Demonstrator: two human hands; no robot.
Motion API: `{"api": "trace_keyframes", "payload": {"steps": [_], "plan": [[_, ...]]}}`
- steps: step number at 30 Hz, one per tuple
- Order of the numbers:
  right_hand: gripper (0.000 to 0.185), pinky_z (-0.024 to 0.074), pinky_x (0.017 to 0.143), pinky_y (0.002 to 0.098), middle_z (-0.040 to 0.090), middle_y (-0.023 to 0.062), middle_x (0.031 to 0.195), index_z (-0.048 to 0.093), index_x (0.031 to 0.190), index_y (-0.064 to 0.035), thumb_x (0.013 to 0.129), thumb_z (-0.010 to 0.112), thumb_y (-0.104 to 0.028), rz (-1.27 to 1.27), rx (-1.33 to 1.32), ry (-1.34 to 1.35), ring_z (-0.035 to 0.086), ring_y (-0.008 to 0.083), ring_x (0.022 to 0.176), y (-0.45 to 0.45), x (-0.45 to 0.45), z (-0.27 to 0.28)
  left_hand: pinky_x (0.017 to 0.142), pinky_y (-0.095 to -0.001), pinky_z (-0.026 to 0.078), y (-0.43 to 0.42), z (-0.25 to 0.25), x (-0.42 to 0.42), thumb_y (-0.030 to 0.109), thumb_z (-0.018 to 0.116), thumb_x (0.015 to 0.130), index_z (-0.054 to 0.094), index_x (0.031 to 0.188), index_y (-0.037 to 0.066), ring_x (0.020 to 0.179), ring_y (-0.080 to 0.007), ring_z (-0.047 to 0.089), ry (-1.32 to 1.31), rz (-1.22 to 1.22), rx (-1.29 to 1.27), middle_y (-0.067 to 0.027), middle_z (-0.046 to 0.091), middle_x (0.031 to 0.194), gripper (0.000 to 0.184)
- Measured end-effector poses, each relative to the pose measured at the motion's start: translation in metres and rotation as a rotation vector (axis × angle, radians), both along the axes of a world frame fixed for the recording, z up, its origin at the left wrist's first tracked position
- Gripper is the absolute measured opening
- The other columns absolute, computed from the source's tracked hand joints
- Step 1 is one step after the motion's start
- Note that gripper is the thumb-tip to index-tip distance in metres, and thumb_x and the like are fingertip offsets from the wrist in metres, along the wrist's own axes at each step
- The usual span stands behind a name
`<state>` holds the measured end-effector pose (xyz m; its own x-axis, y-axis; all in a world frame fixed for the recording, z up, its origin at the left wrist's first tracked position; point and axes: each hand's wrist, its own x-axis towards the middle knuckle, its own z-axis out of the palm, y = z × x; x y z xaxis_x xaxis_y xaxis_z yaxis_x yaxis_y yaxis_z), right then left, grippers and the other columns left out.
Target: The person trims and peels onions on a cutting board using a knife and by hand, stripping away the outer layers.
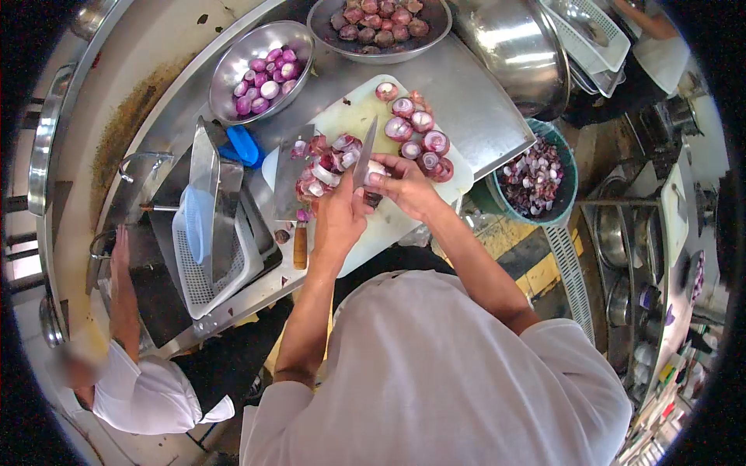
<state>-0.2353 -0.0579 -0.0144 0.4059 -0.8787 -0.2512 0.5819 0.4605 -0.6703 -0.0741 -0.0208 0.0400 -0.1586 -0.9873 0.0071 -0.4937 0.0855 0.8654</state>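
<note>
My left hand (339,216) is closed on a knife (366,151), its blade pointing away from me over the cutting board (365,242). Close beside it, my right hand (402,186) holds an onion (378,171) against the blade. Trimmed onions (420,122) lie on the board's right part. To the left is a pile of onion pieces and skins (322,172), partly over a wide cleaver blade (286,167) whose wooden handle (300,247) points toward me.
Behind the board stand a bowl of peeled onions (268,81) and a bowl of unpeeled ones (381,23). A bin of scraps (532,180) is at right. At left are a sink, a white basket (203,281) and another person (148,388). Another person's arm (649,19) shows upper right.
</note>
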Motion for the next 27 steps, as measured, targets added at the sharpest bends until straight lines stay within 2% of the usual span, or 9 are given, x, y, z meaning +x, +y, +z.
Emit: {"api": "trace_keyframes", "payload": {"steps": [4,6,10,12,16,20,22,24,27], "plan": [[0.06,0.0523,0.096,0.0327,0.061,0.0119,0.126,0.045,0.141,0.0035,0.088,0.071,-0.007,0.063,-0.028,0.083,0.063,0.02,0.108,-0.002,-0.006,-0.001,0.057,-0.0325,0.057,-0.005,-0.018,0.002,-0.008,0.049,0.093,0.05,0.131,-0.003,0.068,-0.0226,0.072,-0.221,0.044,0.005,-0.0204,0.07,0.099,0.039],[0.06,0.0505,0.098,0.0319,0.06,0.0125,0.128,0.045,0.142,0.003,0.088,0.069,-0.007,0.12,-0.161,0.019,0.063,0.0192,0.108,-0.001,-0.01,0.002,0.057,-0.0414,0.054,-0.01,-0.019,0.005,-0.005,0.056,0.088,0.053,0.101,-0.003,0.065,-0.0322,0.072,-0.153,0.189,-0.034,-0.0205,0.068,0.071,0.014],[0.058,0.0493,0.099,0.0318,0.061,0.012,0.124,0.045,0.141,0.0024,0.088,0.068,-0.005,0.183,-0.136,-0.002,0.062,0.0192,0.11,0.001,-0.015,0.013,0.055,-0.0413,0.054,-0.011,-0.005,0.009,-0.005,0.056,0.088,0.052,0.095,-0.002,0.063,-0.0308,0.072,-0.162,0.208,-0.128,-0.0196,0.068,0.069,0.009],[0.054,0.0489,0.102,0.0345,0.061,0.0123,0.122,0.047,0.138,0.0033,0.089,0.068,-0.005,0.201,-0.049,-0.182,0.062,0.0222,0.112,-0.003,-0.016,0.008,0.051,-0.0384,0.054,-0.013,-0.006,0.016,-0.004,0.05,0.094,0.053,0.111,-0.006,0.063,-0.0241,0.073,-0.146,0.249,-0.058,-0.0192,0.068,0.077,0.018],[0.05,0.0496,0.103,0.0389,0.059,0.0133,0.124,0.046,0.136,0.0041,0.092,0.065,-0.007,0.153,-0.071,-0.09,0.062,0.0252,0.114,0.002,-0.011,0.012,0.055,-0.0394,0.054,-0.018,-0.003,0.024,-0.004,0.061,0.085,0.052,0.098,-0.003,0.066,-0.0288,0.072,-0.104,0.292,0.002,-0.0186,0.067,0.069,0.015],[0.041,0.0517,0.103,0.0428,0.056,0.0156,0.128,0.047,0.134,0.0038,0.099,0.056,-0.015,0.051,0.096,-0.139,0.061,0.0276,0.114,-0.005,-0.01,-0.006,0.054,-0.0382,0.054,-0.021,-0.043,0.054,-0.006,0.063,0.081,0.051,0.124,-0.001,0.063,-0.0264,0.071,-0.213,0.278,0.02,-0.0191,0.068,0.074,0.045],[0.039,0.0526,0.102,0.0436,0.055,0.0164,0.128,0.048,0.133,0.0031,0.101,0.052,-0.017,0.001,0.19,-0.18,0.061,0.029,0.114,-0.019,-0.002,-0.004,0.053,-0.0375,0.054,-0.016,-0.027,0.054,-0.008,0.063,0.079,0.048,0.133,0.001,0.062,-0.0247,0.071,-0.191,0.328,-0.037,-0.0185,0.068,0.075,0.057],[0.037,0.0532,0.101,0.0445,0.057,0.017,0.125,0.049,0.132,0.0026,0.102,0.049,-0.019,-0.203,0.212,-0.033,0.061,0.0322,0.11,-0.043,0.022,0.01,0.053,-0.0359,0.053,-0.006,0.001,0.049,-0.011,0.057,0.076,0.04,0.146,0.008,0.063,-0.0214,0.071,-0.087,0.406,0.173,-0.0147,0.069,0.076,0.075],[0.039,0.0558,0.095,0.0434,0.058,0.0133,0.123,0.046,0.135,0.0012,0.101,0.051,-0.018,-0.02,0.01,-0.178,0.064,0.0283,0.1,-0.108,0.049,0.042,0.053,-0.0325,0.054,-0.003,0.012,0.053,-0.013,0.05,0.077,0.043,0.145,0.008,0.066,-0.0188,0.071,0.031,0.454,0.179,-0.0113,0.069,0.078,0.071]]}}
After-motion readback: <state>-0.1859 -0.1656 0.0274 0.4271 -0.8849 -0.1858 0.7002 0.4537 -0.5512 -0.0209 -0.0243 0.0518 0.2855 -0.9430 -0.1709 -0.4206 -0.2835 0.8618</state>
